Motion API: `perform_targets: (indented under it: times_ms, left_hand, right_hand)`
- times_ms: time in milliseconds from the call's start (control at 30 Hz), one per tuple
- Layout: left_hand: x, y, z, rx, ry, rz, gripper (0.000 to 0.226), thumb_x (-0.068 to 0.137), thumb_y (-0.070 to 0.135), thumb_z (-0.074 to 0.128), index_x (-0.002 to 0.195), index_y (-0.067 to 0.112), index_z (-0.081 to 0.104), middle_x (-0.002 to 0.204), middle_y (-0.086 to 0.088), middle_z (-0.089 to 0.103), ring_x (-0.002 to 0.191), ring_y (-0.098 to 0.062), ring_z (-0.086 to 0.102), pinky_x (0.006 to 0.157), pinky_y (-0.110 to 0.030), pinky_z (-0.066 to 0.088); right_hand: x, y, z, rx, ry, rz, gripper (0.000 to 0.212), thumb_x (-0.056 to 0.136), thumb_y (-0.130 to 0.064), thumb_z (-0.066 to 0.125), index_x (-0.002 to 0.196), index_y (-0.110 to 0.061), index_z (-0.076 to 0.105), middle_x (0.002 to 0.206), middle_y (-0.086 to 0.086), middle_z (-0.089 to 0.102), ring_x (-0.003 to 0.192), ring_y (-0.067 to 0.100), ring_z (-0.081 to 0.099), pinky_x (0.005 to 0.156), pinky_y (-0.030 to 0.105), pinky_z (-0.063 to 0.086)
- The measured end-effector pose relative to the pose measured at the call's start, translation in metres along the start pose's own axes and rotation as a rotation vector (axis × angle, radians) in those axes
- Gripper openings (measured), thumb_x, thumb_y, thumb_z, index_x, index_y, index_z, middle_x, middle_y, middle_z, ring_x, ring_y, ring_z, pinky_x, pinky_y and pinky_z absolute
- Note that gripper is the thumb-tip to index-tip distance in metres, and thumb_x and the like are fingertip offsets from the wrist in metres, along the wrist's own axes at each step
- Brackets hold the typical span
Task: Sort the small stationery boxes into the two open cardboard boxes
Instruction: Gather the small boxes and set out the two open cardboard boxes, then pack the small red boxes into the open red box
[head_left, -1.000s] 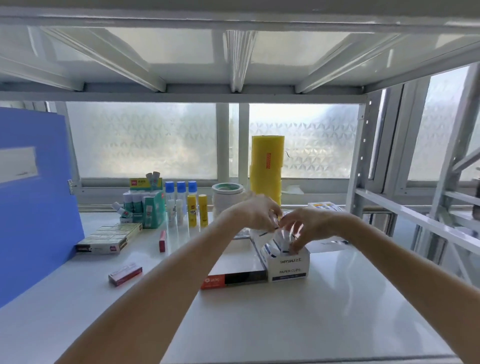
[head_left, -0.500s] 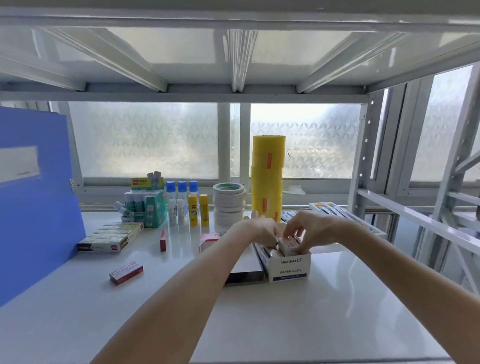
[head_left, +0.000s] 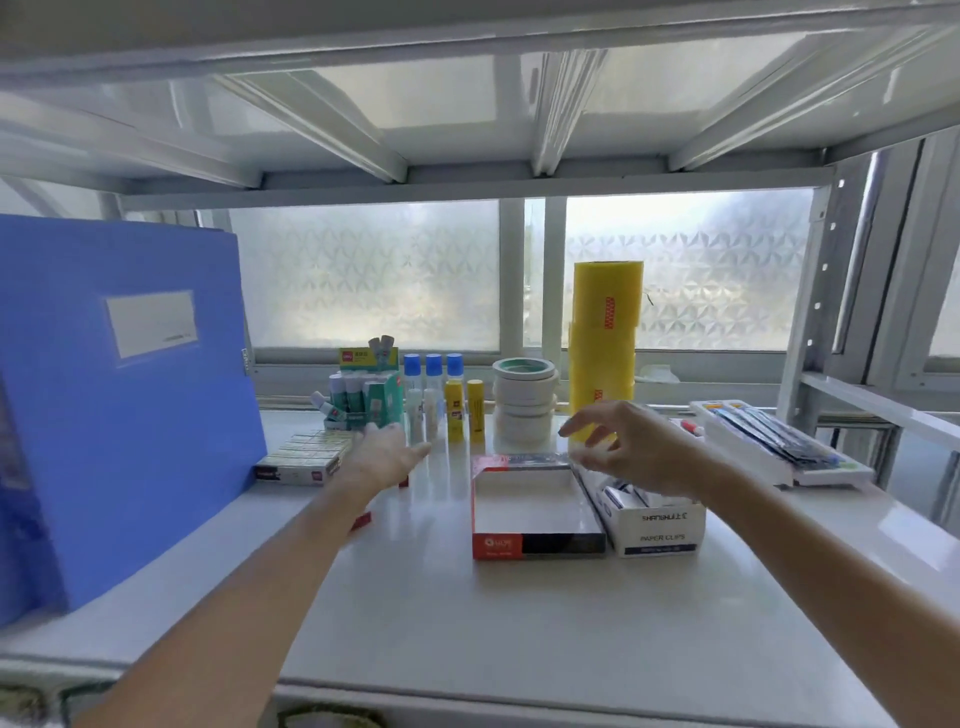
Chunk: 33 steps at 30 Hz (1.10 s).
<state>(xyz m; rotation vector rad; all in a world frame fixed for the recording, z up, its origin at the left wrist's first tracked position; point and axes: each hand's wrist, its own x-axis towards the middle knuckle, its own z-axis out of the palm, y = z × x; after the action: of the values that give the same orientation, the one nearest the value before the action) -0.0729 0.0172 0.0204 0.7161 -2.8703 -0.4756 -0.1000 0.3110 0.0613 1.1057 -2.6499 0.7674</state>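
Two open cardboard boxes sit side by side mid-shelf: a red-and-black one, showing a bare white floor, and a white one marked PAPER CLIPS with small boxes inside. My left hand is open, fingers spread, stretched toward a flat stack of small stationery boxes at the left. My right hand hovers open above the back of the two cartons, holding nothing. A small red box peeks out from under my left forearm.
A tall blue folder stands at the left. Along the back stand glue sticks, small bottles, tape rolls and a yellow film roll. A white tray of pens lies at the right. A shelf runs overhead.
Both hands have left the paper-clips box and opened. The left hand has swung left toward the stack of small boxes; the right has lifted above the cartons.
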Motion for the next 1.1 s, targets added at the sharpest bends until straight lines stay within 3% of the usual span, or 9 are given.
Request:
perform_targets:
  times_ms: [133, 300, 467, 533, 600, 733, 900, 1000, 1100]
  left_hand:
    - [0.004, -0.011, 0.015, -0.033, 0.078, 0.099, 0.036, 0.093, 0.018, 0.054, 0.128, 0.012, 0.059, 0.127, -0.014, 0.064, 0.115, -0.030, 0.059, 0.091, -0.037, 0.047]
    - [-0.018, -0.046, -0.027, -0.019, -0.021, 0.074, 0.058, 0.090, 0.020, 0.062, 0.145, 0.015, 0.042, 0.137, -0.014, 0.057, 0.121, -0.028, 0.057, 0.095, -0.033, 0.046]
    - [-0.041, -0.112, -0.044, -0.029, 0.009, -0.017, 0.031, 0.084, 0.015, 0.063, 0.114, 0.010, 0.061, 0.098, -0.009, 0.066, 0.084, -0.028, 0.061, 0.068, -0.029, 0.046]
    - [-0.045, -0.125, -0.043, -0.066, 0.061, -0.006, 0.020, 0.085, 0.022, 0.065, 0.100, 0.008, 0.067, 0.084, -0.007, 0.065, 0.082, -0.030, 0.064, 0.067, -0.029, 0.046]
    - [-0.049, -0.124, -0.043, -0.080, 0.124, 0.029, 0.020, 0.086, 0.025, 0.067, 0.100, 0.011, 0.070, 0.091, -0.007, 0.071, 0.086, -0.027, 0.064, 0.072, -0.031, 0.049]
    - [-0.056, -0.078, -0.037, -0.168, 0.197, 0.203, 0.025, 0.089, 0.018, 0.066, 0.113, 0.015, 0.071, 0.106, -0.005, 0.072, 0.094, -0.021, 0.061, 0.080, -0.031, 0.048]
    - [-0.059, 0.018, -0.009, -0.290, 0.095, 0.532, 0.034, 0.093, 0.011, 0.060, 0.127, 0.010, 0.065, 0.120, -0.009, 0.069, 0.098, -0.013, 0.060, 0.088, -0.022, 0.046]
    - [-0.058, 0.060, 0.011, -0.301, -0.038, 0.563, 0.031, 0.093, 0.011, 0.060, 0.123, 0.007, 0.065, 0.118, -0.010, 0.070, 0.096, -0.015, 0.061, 0.080, -0.019, 0.047]
    - [-0.051, 0.076, 0.026, -0.271, -0.104, 0.500, 0.028, 0.091, 0.015, 0.063, 0.118, 0.009, 0.061, 0.118, -0.011, 0.067, 0.095, -0.014, 0.058, 0.068, -0.015, 0.044]
  right_hand:
    - [0.008, -0.032, 0.032, 0.066, 0.009, -0.094, 0.029, 0.087, -0.023, 0.068, 0.115, -0.017, 0.066, 0.116, 0.000, 0.067, 0.092, 0.008, 0.064, 0.077, 0.020, 0.054]
    - [0.032, -0.083, 0.078, 0.087, -0.149, -0.234, 0.028, 0.090, -0.017, 0.064, 0.118, -0.011, 0.065, 0.119, 0.005, 0.068, 0.101, 0.015, 0.065, 0.090, 0.027, 0.055]
    - [0.069, -0.135, 0.150, -0.040, -0.288, -0.329, 0.037, 0.091, -0.014, 0.058, 0.128, -0.007, 0.057, 0.131, 0.015, 0.060, 0.120, 0.030, 0.055, 0.102, 0.043, 0.046]
    - [0.072, -0.145, 0.166, -0.112, -0.317, -0.317, 0.029, 0.094, -0.018, 0.053, 0.118, -0.004, 0.062, 0.120, 0.020, 0.063, 0.113, 0.037, 0.057, 0.092, 0.044, 0.048]
    - [0.069, -0.145, 0.163, -0.147, -0.317, -0.275, 0.029, 0.093, -0.024, 0.055, 0.107, -0.001, 0.065, 0.109, 0.022, 0.064, 0.102, 0.038, 0.059, 0.082, 0.042, 0.049]
    - [0.064, -0.107, 0.116, -0.181, -0.351, -0.160, 0.034, 0.083, -0.031, 0.071, 0.105, -0.006, 0.067, 0.104, 0.015, 0.068, 0.093, 0.032, 0.063, 0.080, 0.041, 0.054]
    - [0.044, -0.030, 0.050, -0.230, -0.160, 0.055, 0.028, 0.078, -0.023, 0.076, 0.102, -0.010, 0.068, 0.096, 0.006, 0.067, 0.088, 0.023, 0.062, 0.076, 0.031, 0.053]
    - [0.029, -0.011, 0.044, -0.253, -0.146, 0.101, 0.034, 0.073, -0.029, 0.080, 0.100, -0.012, 0.070, 0.089, 0.000, 0.059, 0.085, 0.019, 0.058, 0.070, 0.026, 0.043]
    - [0.024, -0.004, 0.049, -0.231, -0.109, 0.094, 0.031, 0.070, -0.021, 0.080, 0.097, -0.011, 0.072, 0.090, 0.000, 0.058, 0.085, 0.019, 0.058, 0.069, 0.026, 0.046]
